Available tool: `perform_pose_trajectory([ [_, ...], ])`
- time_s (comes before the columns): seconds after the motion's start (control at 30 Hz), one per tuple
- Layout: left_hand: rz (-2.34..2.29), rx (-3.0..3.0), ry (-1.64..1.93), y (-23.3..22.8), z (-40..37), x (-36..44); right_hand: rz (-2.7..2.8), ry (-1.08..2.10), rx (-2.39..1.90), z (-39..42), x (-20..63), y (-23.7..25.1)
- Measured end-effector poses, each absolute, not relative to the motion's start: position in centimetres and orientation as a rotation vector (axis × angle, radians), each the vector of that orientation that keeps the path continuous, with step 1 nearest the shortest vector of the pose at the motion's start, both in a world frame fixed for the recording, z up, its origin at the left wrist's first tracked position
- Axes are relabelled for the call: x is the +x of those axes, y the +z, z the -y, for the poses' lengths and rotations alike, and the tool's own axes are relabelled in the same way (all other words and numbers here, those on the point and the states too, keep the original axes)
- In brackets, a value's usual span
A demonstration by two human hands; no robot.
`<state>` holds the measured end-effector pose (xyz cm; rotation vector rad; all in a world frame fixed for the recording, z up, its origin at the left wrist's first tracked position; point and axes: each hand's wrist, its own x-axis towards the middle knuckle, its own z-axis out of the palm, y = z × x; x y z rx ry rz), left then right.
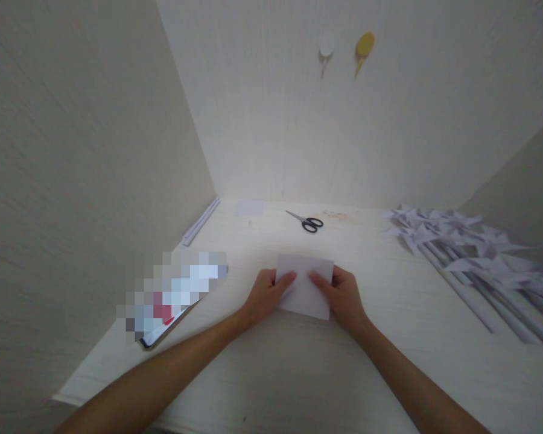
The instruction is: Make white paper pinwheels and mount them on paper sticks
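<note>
Both hands rest on a white paper (305, 286) lying flat on the pale table (271, 367): the left hand (265, 295) presses its left edge with fingers laid over it, the right hand (341, 295) likewise its right edge. Beyond the paper lie black-handled scissors (308, 222), closed. Paper pinwheels (475, 253) on rolled sticks are heaped at the right, and a blurred flat object (176, 295) lies to the left.
</note>
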<state>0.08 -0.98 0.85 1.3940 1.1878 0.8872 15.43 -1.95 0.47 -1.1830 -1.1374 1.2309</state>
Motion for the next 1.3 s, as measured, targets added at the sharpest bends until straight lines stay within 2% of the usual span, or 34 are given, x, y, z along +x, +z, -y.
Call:
perform_pose_trajectory([
  [0.27,-1.167,1.369,0.865,0.7,1.1,0.2,1.208,1.073,-1.266,2.0,15.4,0.3],
  [0.63,-0.628,1.413,0.768,1.3,0.5,-0.6,1.292,0.989,-1.282,1.9,15.6,0.3],
  [0.77,-0.724,1.335,0.842,0.8,0.5,-0.3,1.285,1.008,-1.229,2.2,15.2,0.6],
  [1.0,-0.693,1.285,0.933,0.7,0.6,-0.2,1.229,1.185,-1.149,2.9,14.2,0.9],
  [1.17,-0.546,1.112,0.837,0.5,0.3,-0.6,0.909,1.468,-1.082,3.0,14.2,1.2],
  [1.3,-0.488,1.086,0.801,0.3,0.1,-0.9,0.706,1.504,-1.097,3.0,14.2,1.4],
])
